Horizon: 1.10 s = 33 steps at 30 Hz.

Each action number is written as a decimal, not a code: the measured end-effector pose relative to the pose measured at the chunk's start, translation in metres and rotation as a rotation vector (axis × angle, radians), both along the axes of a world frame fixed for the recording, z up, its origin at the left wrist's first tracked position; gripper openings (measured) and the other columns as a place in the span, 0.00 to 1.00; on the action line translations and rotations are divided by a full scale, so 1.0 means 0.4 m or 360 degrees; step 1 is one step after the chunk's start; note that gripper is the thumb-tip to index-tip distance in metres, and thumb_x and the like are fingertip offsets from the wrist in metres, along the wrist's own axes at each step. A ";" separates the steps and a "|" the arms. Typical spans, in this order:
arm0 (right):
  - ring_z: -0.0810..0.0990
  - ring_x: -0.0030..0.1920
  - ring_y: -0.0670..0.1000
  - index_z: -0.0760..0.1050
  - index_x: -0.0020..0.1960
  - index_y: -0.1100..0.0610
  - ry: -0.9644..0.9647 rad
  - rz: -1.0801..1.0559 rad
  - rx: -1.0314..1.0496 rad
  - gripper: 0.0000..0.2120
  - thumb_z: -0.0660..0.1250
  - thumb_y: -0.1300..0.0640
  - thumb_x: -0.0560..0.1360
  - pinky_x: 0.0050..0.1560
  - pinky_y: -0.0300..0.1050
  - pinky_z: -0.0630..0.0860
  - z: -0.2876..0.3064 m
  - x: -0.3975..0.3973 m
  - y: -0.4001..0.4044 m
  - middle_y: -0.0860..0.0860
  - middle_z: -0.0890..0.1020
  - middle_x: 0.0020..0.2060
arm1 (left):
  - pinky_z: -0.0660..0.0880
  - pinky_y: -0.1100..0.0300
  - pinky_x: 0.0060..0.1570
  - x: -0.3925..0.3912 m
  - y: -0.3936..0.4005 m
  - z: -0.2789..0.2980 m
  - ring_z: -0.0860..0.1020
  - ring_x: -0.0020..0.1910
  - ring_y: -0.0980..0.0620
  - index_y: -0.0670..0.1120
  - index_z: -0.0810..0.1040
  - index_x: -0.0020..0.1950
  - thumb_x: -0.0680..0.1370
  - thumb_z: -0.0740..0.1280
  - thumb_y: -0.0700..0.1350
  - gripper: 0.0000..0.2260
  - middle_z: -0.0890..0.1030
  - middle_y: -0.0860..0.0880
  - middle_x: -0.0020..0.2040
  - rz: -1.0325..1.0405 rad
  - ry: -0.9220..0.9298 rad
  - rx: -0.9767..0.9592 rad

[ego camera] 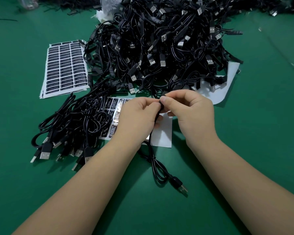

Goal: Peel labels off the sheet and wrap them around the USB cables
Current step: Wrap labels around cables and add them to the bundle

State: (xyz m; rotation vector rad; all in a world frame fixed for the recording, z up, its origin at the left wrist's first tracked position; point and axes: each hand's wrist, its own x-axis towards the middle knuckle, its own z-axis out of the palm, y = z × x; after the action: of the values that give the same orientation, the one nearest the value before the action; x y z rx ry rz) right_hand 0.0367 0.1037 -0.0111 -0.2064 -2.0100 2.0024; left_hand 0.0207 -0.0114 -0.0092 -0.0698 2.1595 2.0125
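Both hands pinch one USB cable [155,160] at its top end, over the partly peeled label sheet [161,134]: left hand [139,114] & right hand [192,112] w/ fingertips nearly touching. Cable's plug lies nearer the person than the sheet, on bare green mat [143,209]. Labelled cables [70,126] left of sheet, big pile [159,48] beyond, full sheets [64,68] beyond-left.

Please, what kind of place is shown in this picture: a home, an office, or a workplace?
Probably a small factory or assembly bench. A big pile of USB cables covers the green table, full label sheets lie beside it, and both hands work on one cable.
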 end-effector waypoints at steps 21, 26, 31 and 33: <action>0.81 0.32 0.47 0.80 0.38 0.53 -0.0177 -0.0076 0.0052 0.05 0.73 0.60 0.71 0.30 0.34 0.73 -0.002 -0.016 0.016 0.47 0.83 0.30 | 0.80 0.59 0.46 -0.003 -0.004 -0.015 0.82 0.38 0.56 0.47 0.83 0.51 0.79 0.65 0.40 0.07 0.85 0.50 0.41 -0.0107 -0.0037 -0.0027; 0.81 0.31 0.45 0.80 0.37 0.53 -0.0197 -0.0041 -0.0017 0.06 0.73 0.60 0.71 0.30 0.33 0.73 0.000 -0.014 0.019 0.47 0.83 0.30 | 0.79 0.63 0.42 -0.003 -0.008 -0.006 0.81 0.38 0.56 0.47 0.83 0.51 0.79 0.64 0.38 0.09 0.86 0.49 0.43 -0.0124 -0.0121 0.0091; 0.81 0.32 0.45 0.80 0.36 0.53 -0.0220 -0.0025 -0.0079 0.06 0.73 0.61 0.71 0.32 0.35 0.75 0.001 -0.016 0.020 0.49 0.83 0.30 | 0.79 0.58 0.44 -0.002 -0.016 0.002 0.82 0.42 0.53 0.49 0.82 0.53 0.76 0.66 0.36 0.10 0.85 0.44 0.46 -0.0237 -0.0117 0.0074; 0.81 0.33 0.45 0.80 0.36 0.52 -0.0226 -0.0021 -0.0105 0.07 0.73 0.61 0.71 0.33 0.35 0.76 0.002 -0.015 0.019 0.49 0.83 0.30 | 0.79 0.59 0.44 -0.001 -0.014 0.002 0.81 0.41 0.51 0.49 0.82 0.52 0.76 0.66 0.35 0.11 0.85 0.43 0.46 -0.0229 -0.0102 0.0072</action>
State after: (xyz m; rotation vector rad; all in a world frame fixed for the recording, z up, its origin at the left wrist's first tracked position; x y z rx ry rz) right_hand 0.0307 0.1115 -0.0103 -0.3851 -2.0208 2.1020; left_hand 0.0203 -0.0170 -0.0085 0.0261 2.0182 1.9506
